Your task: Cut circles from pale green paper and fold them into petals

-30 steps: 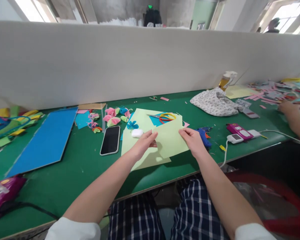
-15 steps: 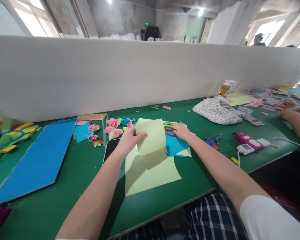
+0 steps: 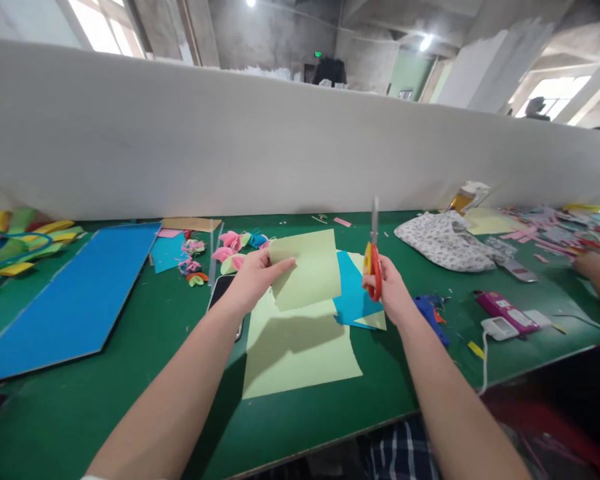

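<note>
My left hand [image 3: 254, 279] pinches a pale green paper piece [image 3: 307, 268] at its left edge, thumb on top, raised over a larger pale green sheet [image 3: 300, 360] lying on the green table. To the right, my right hand [image 3: 389, 287] grips red and yellow scissors [image 3: 373, 263] by the handles, with the blades pointing up. Blue paper [image 3: 353, 297] lies between my hands, partly under the raised piece. A phone [image 3: 221, 291] is partly hidden behind my left hand.
At left rests a large blue board [image 3: 80, 293]. Pink and green paper petals [image 3: 230, 250] lie behind my left hand. On the right are a patterned cloth [image 3: 443, 240], a blue glue gun [image 3: 431, 317] and a magenta device [image 3: 505, 313]. Another person's hand [image 3: 595, 267] is at far right.
My right hand has lifted the scissors off the blue paper and moved right, turning them upright. My left hand still holds the green piece. The camera view has tilted slightly.
</note>
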Demonstrator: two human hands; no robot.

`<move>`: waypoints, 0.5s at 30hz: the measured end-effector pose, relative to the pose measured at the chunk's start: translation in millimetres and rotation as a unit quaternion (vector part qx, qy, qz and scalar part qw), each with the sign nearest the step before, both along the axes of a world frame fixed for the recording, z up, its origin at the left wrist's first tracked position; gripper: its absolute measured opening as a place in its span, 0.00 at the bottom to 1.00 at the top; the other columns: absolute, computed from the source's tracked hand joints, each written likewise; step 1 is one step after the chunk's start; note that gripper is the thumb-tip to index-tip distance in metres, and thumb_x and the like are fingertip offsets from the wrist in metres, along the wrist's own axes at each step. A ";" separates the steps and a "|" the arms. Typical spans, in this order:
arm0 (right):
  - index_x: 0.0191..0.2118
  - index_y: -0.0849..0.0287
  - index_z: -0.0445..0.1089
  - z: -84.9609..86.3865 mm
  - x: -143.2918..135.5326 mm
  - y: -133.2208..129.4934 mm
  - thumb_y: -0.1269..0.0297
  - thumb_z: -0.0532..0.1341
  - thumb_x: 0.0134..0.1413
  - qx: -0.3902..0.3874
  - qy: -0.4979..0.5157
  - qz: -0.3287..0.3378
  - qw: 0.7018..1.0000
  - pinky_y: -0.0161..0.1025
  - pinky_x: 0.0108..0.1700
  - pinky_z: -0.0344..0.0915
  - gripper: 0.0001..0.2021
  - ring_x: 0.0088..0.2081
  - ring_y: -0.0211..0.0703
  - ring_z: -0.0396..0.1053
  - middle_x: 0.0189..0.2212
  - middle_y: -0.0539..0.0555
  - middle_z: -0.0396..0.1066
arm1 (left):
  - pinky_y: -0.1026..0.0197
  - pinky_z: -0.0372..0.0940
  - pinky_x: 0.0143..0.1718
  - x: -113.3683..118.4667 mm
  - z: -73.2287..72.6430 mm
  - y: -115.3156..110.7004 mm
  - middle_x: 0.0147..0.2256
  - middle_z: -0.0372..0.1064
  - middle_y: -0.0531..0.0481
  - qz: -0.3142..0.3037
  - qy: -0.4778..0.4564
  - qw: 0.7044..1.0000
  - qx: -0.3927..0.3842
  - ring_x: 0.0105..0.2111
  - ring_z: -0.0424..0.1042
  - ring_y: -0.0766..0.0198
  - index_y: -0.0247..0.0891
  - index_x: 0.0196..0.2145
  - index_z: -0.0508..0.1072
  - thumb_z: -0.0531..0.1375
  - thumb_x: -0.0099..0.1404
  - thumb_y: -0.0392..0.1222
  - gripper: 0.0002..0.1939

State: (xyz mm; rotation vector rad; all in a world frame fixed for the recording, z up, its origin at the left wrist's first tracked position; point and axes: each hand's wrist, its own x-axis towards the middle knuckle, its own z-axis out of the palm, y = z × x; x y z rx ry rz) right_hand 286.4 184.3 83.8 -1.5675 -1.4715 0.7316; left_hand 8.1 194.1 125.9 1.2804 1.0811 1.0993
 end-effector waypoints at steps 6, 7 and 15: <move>0.48 0.48 0.67 -5.9 -32.6 -48.1 0.37 0.65 0.45 0.071 0.255 0.046 0.963 0.41 0.33 0.69 0.28 0.28 0.39 0.64 0.33 0.49 0.65 | 0.58 0.74 0.34 -3.8 12.9 -11.2 0.36 0.81 0.46 0.021 -0.046 0.999 0.006 0.33 0.79 0.57 0.37 0.37 0.79 0.71 0.53 0.49 0.16; 0.47 0.48 0.68 -9.5 -37.9 -50.6 0.36 0.65 0.43 0.064 0.261 0.051 0.962 0.41 0.33 0.69 0.29 0.28 0.40 0.64 0.33 0.50 0.65 | 0.58 0.74 0.33 -5.0 15.3 -12.8 0.35 0.81 0.46 0.026 -0.050 0.998 0.010 0.33 0.79 0.56 0.37 0.36 0.79 0.71 0.54 0.49 0.15; 0.52 0.47 0.68 -27.7 -57.0 -63.5 0.37 0.68 0.42 -0.028 0.269 0.098 0.958 0.45 0.38 0.73 0.33 0.33 0.44 0.66 0.35 0.51 0.62 | 0.57 0.76 0.33 -10.6 20.4 -15.6 0.34 0.81 0.46 0.033 -0.027 0.999 0.029 0.33 0.80 0.55 0.38 0.35 0.80 0.72 0.53 0.50 0.16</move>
